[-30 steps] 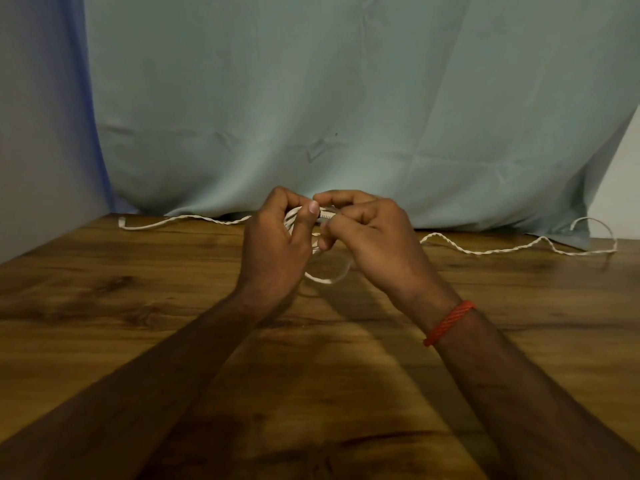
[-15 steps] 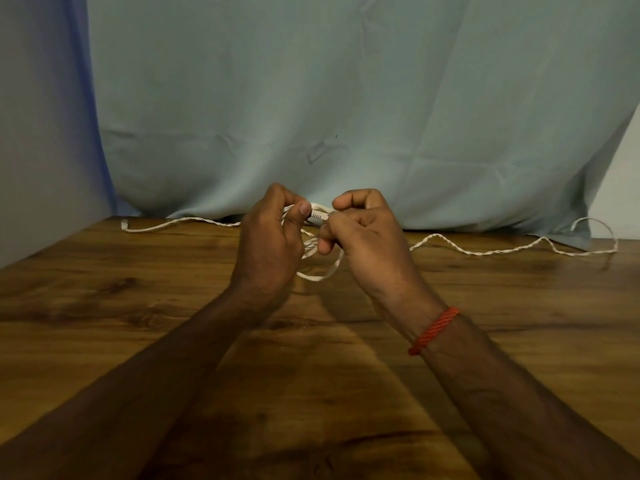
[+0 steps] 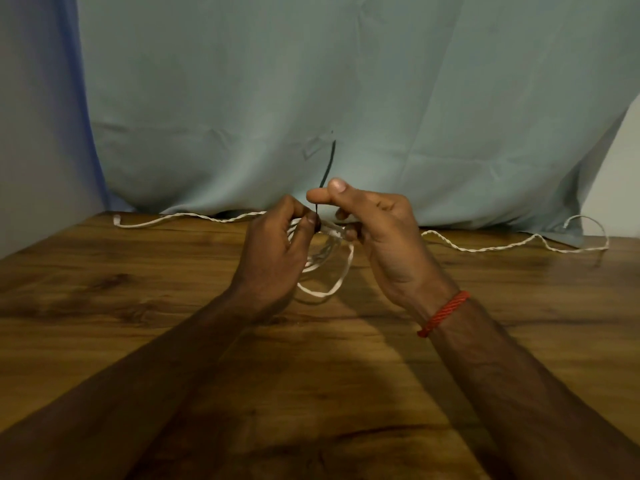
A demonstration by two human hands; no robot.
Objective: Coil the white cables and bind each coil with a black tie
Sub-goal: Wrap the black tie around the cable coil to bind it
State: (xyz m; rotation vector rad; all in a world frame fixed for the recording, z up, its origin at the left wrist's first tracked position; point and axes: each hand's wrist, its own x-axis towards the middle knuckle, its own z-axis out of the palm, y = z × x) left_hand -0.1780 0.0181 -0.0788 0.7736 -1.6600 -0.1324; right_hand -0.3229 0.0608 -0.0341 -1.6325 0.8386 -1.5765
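Note:
A coil of white cable (image 3: pixel 341 275) hangs between my two hands above the wooden table (image 3: pixel 173 306). My left hand (image 3: pixel 273 254) grips the coil's top with curled fingers. My right hand (image 3: pixel 377 233) pinches a thin black tie (image 3: pixel 329 164) between thumb and forefinger; the tie's free end sticks straight up past the fingertips. The tie's lower end meets the coil at my left thumb, and how it wraps is hidden. A second white cable (image 3: pixel 485 247), twisted, lies loose along the table's far edge to the right, and another white cable stretch (image 3: pixel 180 220) lies to the left.
A pale blue cloth (image 3: pixel 346 98) hangs as a backdrop behind the table's far edge. A red thread band (image 3: pixel 445 311) circles my right wrist. Bare wood spreads in front of my forearms.
My right hand has turned palm-up and drawn the black tie upward, so its end now stands above the fingers. The coil's lower loop hangs lower and more open.

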